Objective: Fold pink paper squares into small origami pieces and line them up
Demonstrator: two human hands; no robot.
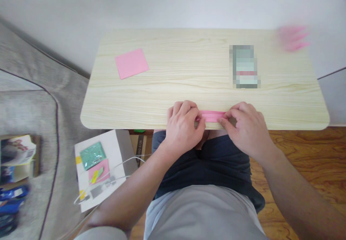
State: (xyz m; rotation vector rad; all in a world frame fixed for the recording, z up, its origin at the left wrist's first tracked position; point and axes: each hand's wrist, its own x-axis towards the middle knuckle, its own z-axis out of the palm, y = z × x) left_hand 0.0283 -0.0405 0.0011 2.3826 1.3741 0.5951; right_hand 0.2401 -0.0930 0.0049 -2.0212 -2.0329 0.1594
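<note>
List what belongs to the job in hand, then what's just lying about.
In use:
- pink strip, held by left hand and right hand
- table

Apparently lying about:
- pink sheet, perhaps spare
- blurred pink object
- green packet
- white box

**Bright, soft light; patchy sharpness**

You have bright, diffuse light on the table (183,88), with faint shadows. Your left hand (183,124) and right hand (247,128) look clear; the pink shape (293,38) smears, and coarse pixels mask the grey rectangle (245,66).
</note>
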